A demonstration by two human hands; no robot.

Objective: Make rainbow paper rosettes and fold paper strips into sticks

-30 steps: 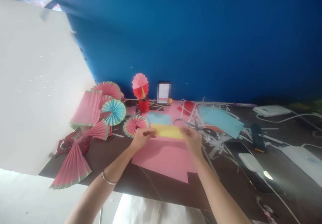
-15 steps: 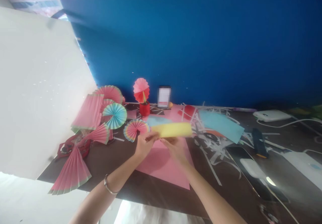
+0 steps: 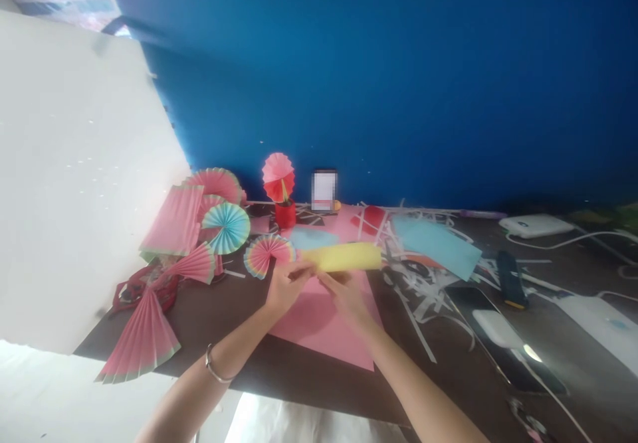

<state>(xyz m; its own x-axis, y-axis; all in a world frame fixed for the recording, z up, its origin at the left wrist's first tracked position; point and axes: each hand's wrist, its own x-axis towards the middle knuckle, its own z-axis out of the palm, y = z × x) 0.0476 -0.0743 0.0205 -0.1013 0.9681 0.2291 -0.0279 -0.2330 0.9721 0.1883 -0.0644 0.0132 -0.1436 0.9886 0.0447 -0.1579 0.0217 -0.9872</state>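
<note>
A strip of yellow paper (image 3: 349, 257) is held level above the table, its near edge pinched between my two hands. My left hand (image 3: 289, 287) is closed on its left end, thumb and fingers pressed together. Close beside it, my right hand (image 3: 343, 290) grips the lower edge, and the rest of the strip reaches out to the right. Beneath both hands lies a large pink sheet (image 3: 323, 327). Just left of the yellow paper rests a pleated rainbow-edged paper fan (image 3: 269, 255).
Pleated pink fans (image 3: 142, 337) and a blue paper rosette (image 3: 226, 228) lie to the left. A red holder (image 3: 286, 214) bears a pink-and-red rosette. White paper strips (image 3: 423, 290), a light blue sheet (image 3: 438, 244) and a phone (image 3: 503, 337) are on the right.
The view has shifted very slightly. Both hands keep their hold on the yellow paper in nearly the same place.
</note>
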